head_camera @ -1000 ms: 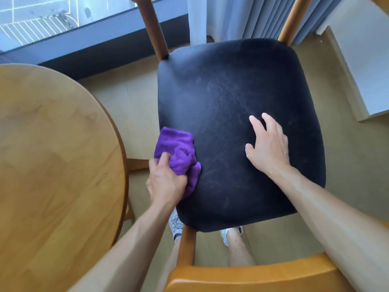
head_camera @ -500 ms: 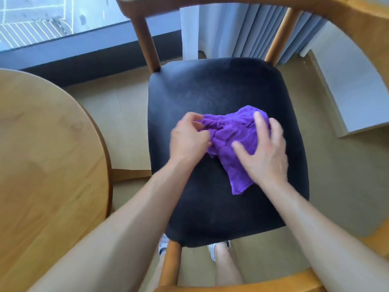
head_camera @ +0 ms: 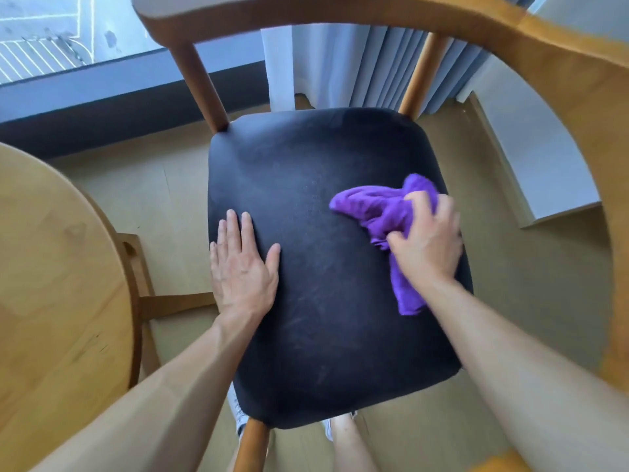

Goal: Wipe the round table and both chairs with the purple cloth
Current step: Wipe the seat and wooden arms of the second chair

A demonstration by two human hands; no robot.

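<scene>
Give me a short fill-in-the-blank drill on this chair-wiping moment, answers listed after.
1. The right hand grips the ____ cloth.
2. The left hand lies flat on the ____ chair seat.
3. The round wooden table stands on the person's ____ side.
4. The cloth lies on the ____ side of the seat.

Missing words: purple; black; left; right

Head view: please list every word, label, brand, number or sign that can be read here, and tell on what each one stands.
None can be read in this view.
The purple cloth, the black chair seat and the round table show no print or label.
The white lines on the ground beyond the window are markings, not letters.
</scene>
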